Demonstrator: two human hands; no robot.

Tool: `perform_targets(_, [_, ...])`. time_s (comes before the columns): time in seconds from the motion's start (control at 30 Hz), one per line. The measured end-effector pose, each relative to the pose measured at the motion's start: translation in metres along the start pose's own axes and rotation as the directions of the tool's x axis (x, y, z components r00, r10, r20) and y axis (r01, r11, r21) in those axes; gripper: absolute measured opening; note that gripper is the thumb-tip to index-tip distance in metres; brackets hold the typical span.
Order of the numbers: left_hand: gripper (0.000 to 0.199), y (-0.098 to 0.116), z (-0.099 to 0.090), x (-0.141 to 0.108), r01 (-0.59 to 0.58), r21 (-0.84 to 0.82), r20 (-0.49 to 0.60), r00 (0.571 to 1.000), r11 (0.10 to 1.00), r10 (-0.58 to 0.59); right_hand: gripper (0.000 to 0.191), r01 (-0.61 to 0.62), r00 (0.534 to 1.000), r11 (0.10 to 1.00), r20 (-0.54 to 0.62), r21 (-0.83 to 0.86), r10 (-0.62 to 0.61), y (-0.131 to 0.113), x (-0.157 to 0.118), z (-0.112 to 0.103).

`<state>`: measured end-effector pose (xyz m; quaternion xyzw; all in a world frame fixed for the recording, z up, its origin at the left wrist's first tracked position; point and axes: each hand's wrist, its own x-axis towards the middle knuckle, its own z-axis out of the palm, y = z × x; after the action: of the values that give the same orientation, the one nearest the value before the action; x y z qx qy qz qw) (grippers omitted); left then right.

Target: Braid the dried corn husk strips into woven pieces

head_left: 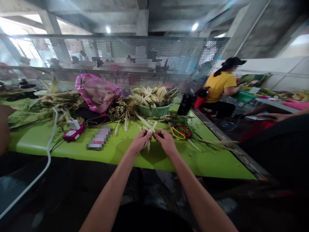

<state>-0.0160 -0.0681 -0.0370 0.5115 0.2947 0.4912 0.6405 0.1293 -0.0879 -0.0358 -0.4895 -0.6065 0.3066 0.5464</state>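
My left hand (141, 140) pinches a small bundle of pale husk strips (151, 128) over the front part of the green table. The strips cross one another at the top, and loose ends hang below the fingers. My right hand (164, 140) is closed at the right side of the same bundle, thumb and forefinger pressed together on it. What lies between the fingertips is partly hidden. Scissors (180, 132) with yellow and red handles rest just right of my right hand. Behind the hands a green basket (154, 111) is heaped with folded pale husk pieces.
The green table (125, 151) also bears a pink plastic bag (96, 93), a phone (99, 138), a dark phone (98, 120), a purple power strip (73, 133) with a white cable, a black bottle (185, 103) and plant scraps. A person in yellow (219, 85) sits beyond the right edge.
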Motion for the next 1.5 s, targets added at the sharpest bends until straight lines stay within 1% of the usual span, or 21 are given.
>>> perform_targets(0.1, [0.038, -0.003, -0.001, 0.003, 0.0, -0.032, -0.046, 0.999, 0.999, -0.001, 0.033, 0.012, 1.0, 0.999, -0.008, -0.052, -0.012, 0.0, 0.0, 0.001])
perform_targets(0.23, [0.036, -0.003, -0.003, 0.004, 0.001, -0.11, -0.095, 0.995, 0.994, -0.011, 0.03, 0.012, 0.998, 0.997, -0.061, -0.072, -0.016, -0.001, 0.0, 0.002])
perform_targets(0.33, [0.034, -0.002, -0.005, 0.003, -0.007, -0.066, -0.09, 0.996, 0.998, 0.001, 0.028, 0.005, 0.997, 0.998, -0.071, -0.055, -0.009, -0.002, 0.0, 0.0])
perform_targets(0.4, [0.032, -0.002, -0.007, 0.002, -0.021, 0.021, -0.059, 0.998, 1.0, 0.022, 0.027, -0.003, 0.999, 1.0, -0.036, 0.025, 0.004, -0.003, 0.0, -0.002])
perform_targets(0.47, [0.031, -0.002, -0.008, 0.002, -0.035, 0.105, -0.004, 0.999, 0.994, 0.036, 0.029, -0.012, 1.0, 0.992, 0.001, 0.127, 0.012, -0.003, 0.001, -0.003])
perform_targets(0.5, [0.03, -0.003, -0.008, 0.001, -0.041, 0.137, 0.024, 0.999, 0.99, 0.038, 0.03, -0.014, 1.0, 0.987, 0.007, 0.162, 0.014, -0.002, 0.002, -0.003])
perform_targets(0.57, [0.03, -0.003, -0.006, 0.0, -0.052, 0.185, 0.077, 0.996, 0.981, 0.039, 0.028, -0.013, 1.0, 0.983, -0.025, 0.185, 0.018, -0.001, 0.002, -0.003])
perform_targets(0.67, [0.032, -0.004, -0.003, -0.001, -0.089, 0.237, 0.158, 0.986, 0.968, 0.052, 0.024, -0.001, 0.993, 0.985, -0.119, 0.172, 0.022, 0.002, 0.003, -0.003])
perform_targets(0.77, [0.031, -0.006, -0.002, -0.001, -0.143, 0.284, 0.231, 0.97, 0.948, 0.077, 0.022, 0.006, 0.987, 0.987, -0.158, 0.161, 0.019, 0.001, 0.002, -0.004])
perform_targets(0.83, [0.028, -0.007, -0.002, -0.001, -0.168, 0.329, 0.233, 0.968, 0.929, 0.092, 0.023, 0.003, 0.989, 0.988, -0.148, 0.152, 0.02, -0.001, 0.002, -0.005])
perform_targets(0.93, [0.026, -0.01, -0.003, 0.001, -0.183, 0.407, 0.207, 0.973, 0.895, 0.105, 0.03, -0.001, 0.997, 0.994, -0.078, 0.106, 0.01, -0.002, 0.003, -0.006])
perform_targets(1.0, [0.026, -0.011, -0.004, 0.001, -0.209, 0.433, 0.227, 0.967, 0.877, 0.119, 0.025, 0.037, 0.998, 0.997, -0.046, 0.067, -0.034, -0.001, 0.004, -0.006])
perform_targets(1.1, [0.028, -0.012, -0.003, 0.001, -0.237, 0.437, 0.282, 0.952, 0.867, 0.118, 0.016, 0.13, 0.99, 0.991, -0.048, 0.025, -0.129, 0.001, 0.005, -0.005])
perform_targets(1.17, [0.029, -0.012, -0.001, 0.0, -0.221, 0.43, 0.307, 0.948, 0.875, 0.089, 0.013, 0.176, 0.983, 0.984, -0.055, -0.008, -0.176, 0.0, 0.005, -0.005])
perform_targets(1.27, [0.028, -0.01, 0.002, 0.0, -0.19, 0.409, 0.316, 0.947, 0.893, 0.057, 0.011, 0.216, 0.973, 0.975, -0.077, -0.045, -0.219, -0.003, 0.004, -0.005])
perform_targets(1.3, [0.026, -0.01, 0.002, 0.0, -0.186, 0.4, 0.302, 0.951, 0.897, 0.062, 0.012, 0.219, 0.971, 0.974, -0.089, -0.056, -0.224, -0.004, 0.004, -0.005])
perform_targets(1.33, [0.024, -0.01, 0.002, 0.001, -0.181, 0.386, 0.263, 0.961, 0.905, 0.08, 0.012, 0.219, 0.969, 0.973, -0.104, -0.075, -0.226, -0.004, 0.004, -0.005])
perform_targets(1.4, [0.022, -0.01, 0.0, 0.002, -0.148, 0.307, 0.12, 0.986, 0.94, 0.116, 0.019, 0.207, 0.958, 0.969, -0.174, -0.136, -0.229, -0.006, 0.004, -0.006])
perform_targets(1.43, [0.023, -0.01, -0.002, 0.003, -0.117, 0.236, 0.035, 0.993, 0.965, 0.112, 0.027, 0.2, 0.945, 0.965, -0.228, -0.171, -0.236, -0.007, 0.003, -0.006])
perform_targets(1.5, [0.027, -0.009, -0.006, 0.005, -0.043, 0.054, -0.1, 0.994, 0.998, 0.049, 0.038, 0.201, 0.914, 0.953, -0.308, -0.225, -0.265, -0.009, 0.001, -0.005])
